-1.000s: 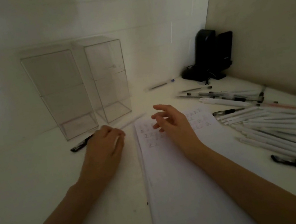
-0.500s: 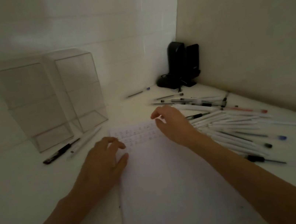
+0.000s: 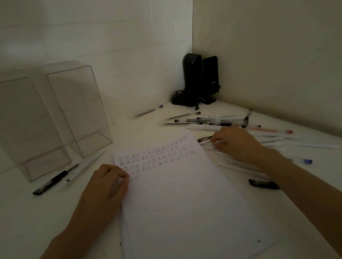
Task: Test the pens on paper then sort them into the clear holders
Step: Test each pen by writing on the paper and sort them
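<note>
Head view: paper has test scribbles, clear holders beyond its left corner empty, right hand curls into pen pile right of it, grip unclear, left hand loose, empty, on its edge.

Black speakers in corner, white table, pale walls
</note>
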`<state>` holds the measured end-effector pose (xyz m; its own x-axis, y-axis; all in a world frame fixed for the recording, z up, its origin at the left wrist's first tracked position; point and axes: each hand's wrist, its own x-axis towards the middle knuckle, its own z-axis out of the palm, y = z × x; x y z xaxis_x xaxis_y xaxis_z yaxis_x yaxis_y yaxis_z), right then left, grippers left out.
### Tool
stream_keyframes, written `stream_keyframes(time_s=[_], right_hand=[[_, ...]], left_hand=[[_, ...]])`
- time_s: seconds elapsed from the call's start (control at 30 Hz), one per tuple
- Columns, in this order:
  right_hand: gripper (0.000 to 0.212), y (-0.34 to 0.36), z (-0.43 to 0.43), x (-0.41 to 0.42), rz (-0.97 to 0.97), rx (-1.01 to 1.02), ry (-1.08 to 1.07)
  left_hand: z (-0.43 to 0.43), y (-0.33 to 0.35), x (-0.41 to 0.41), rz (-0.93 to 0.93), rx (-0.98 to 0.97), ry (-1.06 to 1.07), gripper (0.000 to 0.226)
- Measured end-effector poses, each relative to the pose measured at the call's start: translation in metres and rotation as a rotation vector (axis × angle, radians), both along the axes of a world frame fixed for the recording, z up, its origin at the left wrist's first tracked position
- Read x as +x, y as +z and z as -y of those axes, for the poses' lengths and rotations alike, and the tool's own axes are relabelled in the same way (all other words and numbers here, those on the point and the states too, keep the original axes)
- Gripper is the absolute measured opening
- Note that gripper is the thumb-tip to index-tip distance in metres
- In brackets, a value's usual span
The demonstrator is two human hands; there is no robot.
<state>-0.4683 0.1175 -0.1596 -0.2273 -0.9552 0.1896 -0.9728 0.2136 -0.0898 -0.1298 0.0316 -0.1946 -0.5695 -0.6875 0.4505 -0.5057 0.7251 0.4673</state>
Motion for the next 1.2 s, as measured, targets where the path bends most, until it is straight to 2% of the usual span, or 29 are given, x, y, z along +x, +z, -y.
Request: stream_keyframes(time_s=[0.17,0.27,0.37,0.47,0.57,0.6,0.63,0.73,0.8,0.9,1.03,1.13,1.2], right_hand=[[0.006,-0.003,0.006,-0.002,0.102,-0.097,0.012],[0.013,-0.005,0.009,-0.003,0.206,-0.079,0.023],[0.016,-0.001,0.01,-0.002,0.179,-0.067,0.069],[0.023,0.011,0.006,0.022,0.225,-0.25,0.143],[0.028,0.021,0.012,0.064,0.165,-0.412,0.241],[0.033,0.023,0.015,0.08,0.154,-0.413,0.287],[0.039,0.023,0.018,0.095,0.158,-0.394,0.326],[0.039,0.012,0.03,0.133,0.12,-0.419,0.366],[0.034,-0.001,0.036,0.15,0.102,-0.514,0.407],[0.026,-0.016,0.04,0.159,0.081,-0.556,0.476],[0.035,-0.019,0.041,0.155,0.045,-0.544,0.54],[0.034,-0.017,0.039,0.156,0.124,-0.544,0.578],[0.033,-0.009,0.037,0.158,0.237,-0.648,0.549]], left_hand=[[0.0,0.001,0.0,-0.017,0.006,-0.005,0.036],[0.001,0.002,-0.001,-0.019,0.01,-0.015,0.034],[0.0,0.002,0.0,-0.02,0.024,-0.024,0.031],[0.002,0.007,0.005,-0.014,-0.006,-0.009,0.028],[0.005,0.012,0.009,-0.029,-0.013,0.083,0.012],[0.005,0.011,0.01,-0.013,0.012,0.107,0.016],[0.005,0.01,0.011,0.023,0.045,0.119,0.029],[0.004,0.009,0.008,0.214,0.107,0.108,0.097],[0.003,0.007,0.005,0.314,0.115,0.113,0.124],[0.003,0.005,0.004,0.352,0.123,0.12,0.133],[0.006,0.003,0.003,0.371,0.1,0.106,0.134],[0.007,0.002,0.003,0.394,0.083,0.107,0.13],[0.008,0.002,0.004,0.403,0.081,0.104,0.128]])
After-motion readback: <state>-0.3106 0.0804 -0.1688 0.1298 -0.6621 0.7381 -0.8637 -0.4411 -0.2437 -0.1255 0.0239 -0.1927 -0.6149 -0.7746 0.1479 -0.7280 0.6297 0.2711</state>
